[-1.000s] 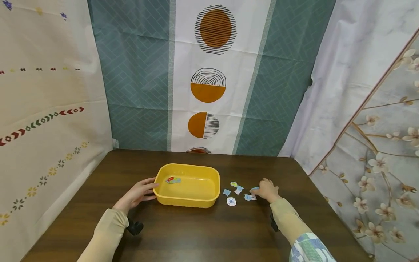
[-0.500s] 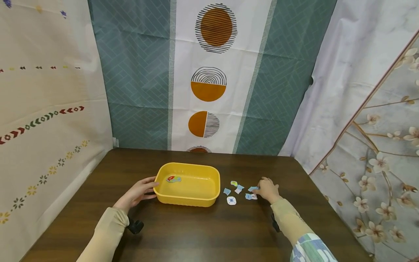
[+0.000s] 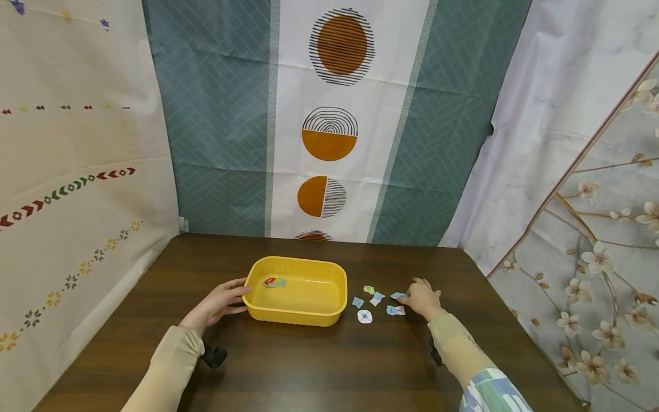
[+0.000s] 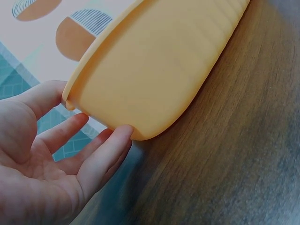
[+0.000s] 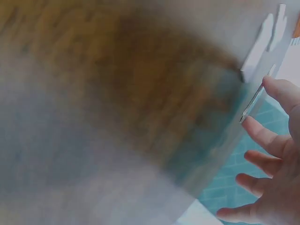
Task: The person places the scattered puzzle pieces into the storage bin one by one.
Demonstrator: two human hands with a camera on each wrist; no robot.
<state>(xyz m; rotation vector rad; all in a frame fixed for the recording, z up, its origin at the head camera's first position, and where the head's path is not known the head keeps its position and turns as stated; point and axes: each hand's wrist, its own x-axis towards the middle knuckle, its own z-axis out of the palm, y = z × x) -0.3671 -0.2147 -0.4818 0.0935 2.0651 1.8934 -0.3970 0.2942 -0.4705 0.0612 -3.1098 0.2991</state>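
Note:
My left hand holds the left end of a yellow plastic tray, its thumb by the rim and its fingers against the outer wall. Inside the tray lie red and green flat pieces. Out to the right, my right hand is low over the table, pinching a thin light-blue puzzle piece between thumb and forefinger. The right wrist view catches that piece edge-on; the other fingers are spread apart. Just below the hand lies a blue-and-white piece.
Between tray and right hand, several more flat pieces lie on the dark wooden table, among them a white one with a blue star and a green-yellow one. Patterned curtains hang behind and at both sides.
More of the light-blue piece shows to the left of my right fingertips than one second ago. The left hand and the tray stay where they were.

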